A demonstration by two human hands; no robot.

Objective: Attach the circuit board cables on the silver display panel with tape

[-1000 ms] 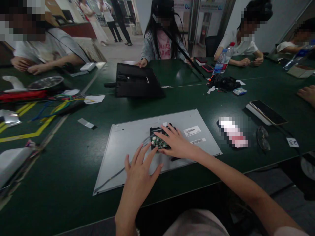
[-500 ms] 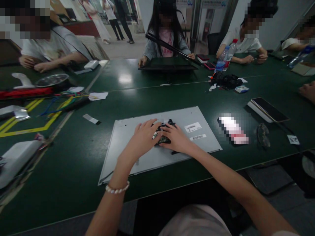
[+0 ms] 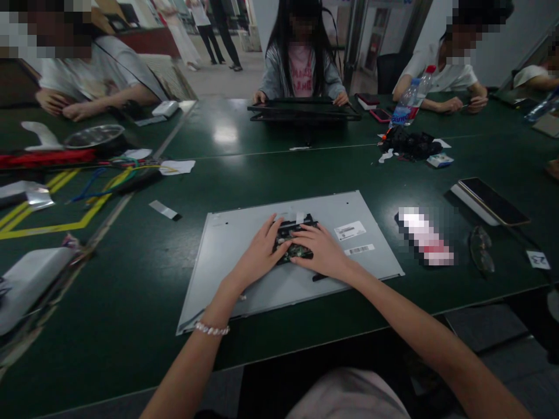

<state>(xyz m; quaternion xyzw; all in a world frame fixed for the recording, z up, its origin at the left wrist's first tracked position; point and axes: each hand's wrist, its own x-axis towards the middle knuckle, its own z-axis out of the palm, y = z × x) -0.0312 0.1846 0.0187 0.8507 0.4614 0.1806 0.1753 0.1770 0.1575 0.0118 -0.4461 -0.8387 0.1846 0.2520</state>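
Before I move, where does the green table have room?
Bare tabletop: beyond the grey rectangular panel, toward the flat black object, and left of the panel, nearer than the silvery strip. Crowded: gold-edged phone and clear glasses at right; mid-panel, under left hand and right hand.

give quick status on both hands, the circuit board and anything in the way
Left hand and right hand on circuit board, one each side. Board partly covered, atop grey display panel. Eyeglasses right of panel, out of the way.
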